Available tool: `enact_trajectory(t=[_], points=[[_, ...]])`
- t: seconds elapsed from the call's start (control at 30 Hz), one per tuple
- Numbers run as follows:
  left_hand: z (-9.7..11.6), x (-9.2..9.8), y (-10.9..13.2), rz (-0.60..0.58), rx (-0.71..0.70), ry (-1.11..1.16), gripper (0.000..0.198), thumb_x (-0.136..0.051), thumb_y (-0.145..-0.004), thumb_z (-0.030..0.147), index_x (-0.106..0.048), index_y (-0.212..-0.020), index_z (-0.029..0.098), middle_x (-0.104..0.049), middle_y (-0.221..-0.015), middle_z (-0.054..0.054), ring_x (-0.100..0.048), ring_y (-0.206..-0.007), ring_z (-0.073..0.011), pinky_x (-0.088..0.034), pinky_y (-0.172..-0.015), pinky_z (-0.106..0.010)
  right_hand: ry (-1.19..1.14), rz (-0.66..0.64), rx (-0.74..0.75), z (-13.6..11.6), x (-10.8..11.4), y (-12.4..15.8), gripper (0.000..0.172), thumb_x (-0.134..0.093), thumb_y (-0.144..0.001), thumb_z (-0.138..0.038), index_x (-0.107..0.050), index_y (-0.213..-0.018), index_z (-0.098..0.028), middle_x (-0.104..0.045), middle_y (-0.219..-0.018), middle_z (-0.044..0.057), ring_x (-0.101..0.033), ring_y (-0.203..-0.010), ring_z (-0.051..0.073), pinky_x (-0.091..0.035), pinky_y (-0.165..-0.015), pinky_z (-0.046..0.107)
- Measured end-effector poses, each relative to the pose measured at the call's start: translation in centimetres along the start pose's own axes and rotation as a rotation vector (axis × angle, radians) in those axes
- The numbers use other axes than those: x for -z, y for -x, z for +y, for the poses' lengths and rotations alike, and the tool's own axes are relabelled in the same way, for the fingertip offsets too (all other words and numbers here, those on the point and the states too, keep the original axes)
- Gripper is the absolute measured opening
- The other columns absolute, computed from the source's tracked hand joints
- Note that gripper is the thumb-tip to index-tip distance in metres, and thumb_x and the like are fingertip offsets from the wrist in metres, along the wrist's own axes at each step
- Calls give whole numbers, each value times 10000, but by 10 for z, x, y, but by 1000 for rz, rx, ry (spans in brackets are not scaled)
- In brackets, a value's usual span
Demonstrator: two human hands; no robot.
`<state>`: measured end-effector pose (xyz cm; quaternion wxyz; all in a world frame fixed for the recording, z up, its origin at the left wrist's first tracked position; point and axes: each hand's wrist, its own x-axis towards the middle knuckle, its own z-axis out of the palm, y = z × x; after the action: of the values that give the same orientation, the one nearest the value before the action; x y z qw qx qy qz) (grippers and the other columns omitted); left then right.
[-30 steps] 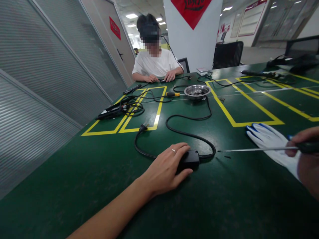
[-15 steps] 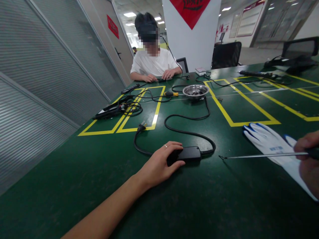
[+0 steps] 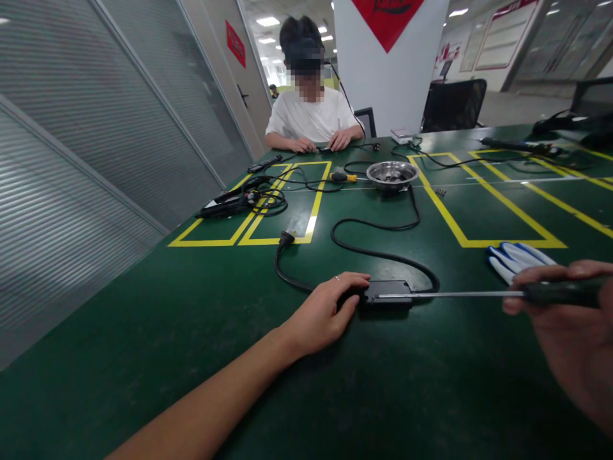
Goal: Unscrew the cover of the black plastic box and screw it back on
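Observation:
A black power adapter (image 3: 389, 289) with a cord at each end lies flat on the green table. My left hand (image 3: 331, 314) is closed around its left end, thumb on the near side. In my right hand (image 3: 565, 319) is a long screwdriver (image 3: 467, 294) with a dark handle and a thin metal shaft. The shaft points left, and its tip appears over the adapter's top; whether it touches cannot be told. A plug (image 3: 286, 239) ends the left cord. Partly behind my right hand lies a white glove (image 3: 520, 259) with blue edging.
A metal bowl (image 3: 393, 176) of small parts stands farther back, beside a yellow-and-black screwdriver (image 3: 343, 177). Several small pieces (image 3: 440, 192) lie right of it. Coiled black cables (image 3: 271, 203) sit at the left. Across the table a person (image 3: 313, 118) handles a small dark object.
My right hand has moved left with the screwdriver, bringing its tip from right of the adapter to over it. My left hand stays on the adapter. The view has turned slightly left.

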<state>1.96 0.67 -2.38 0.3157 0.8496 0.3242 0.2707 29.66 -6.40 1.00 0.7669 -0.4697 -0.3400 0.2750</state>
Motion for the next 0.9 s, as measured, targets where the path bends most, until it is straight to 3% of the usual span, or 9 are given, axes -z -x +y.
enact_trajectory(t=[0.37,0.67,0.73,0.9], points=[[1,-2,-1,30,-7,13,301,-406,-936,67,-539,-1168,202,-580,-1253,-74,-541,-1167,-200,-434,-1023,-427,50,-20,11,10,1,1,117,-595,-763,-354,-636,-771,-245,-642,-733,19,-634,-692,197,-581,-524,349],[4,0,-1,43,-27,-6,148,-586,-901,197,-609,-1047,205,-575,-1217,-70,-559,-1116,-207,-441,-986,-390,105,-108,59,13,-2,11,106,-593,-752,-325,-621,-810,-241,-661,-798,51,-644,-762,247,-575,-543,408],[1,-2,-2,35,-23,-12,197,-625,-877,200,-600,-1072,209,-580,-1204,-67,-564,-1105,-207,-443,-982,-386,90,-95,83,11,-1,8,118,-598,-757,-358,-622,-787,-247,-650,-779,39,-644,-737,247,-572,-524,414],[-3,-3,0,55,-2,-75,559,-731,-796,290,-457,-1279,227,-552,-1249,-88,-534,-1157,-243,-433,-1005,-434,12,-16,154,4,8,-9,133,-620,-771,-391,-628,-778,-258,-608,-722,-7,-625,-627,201,-563,-480,387]])
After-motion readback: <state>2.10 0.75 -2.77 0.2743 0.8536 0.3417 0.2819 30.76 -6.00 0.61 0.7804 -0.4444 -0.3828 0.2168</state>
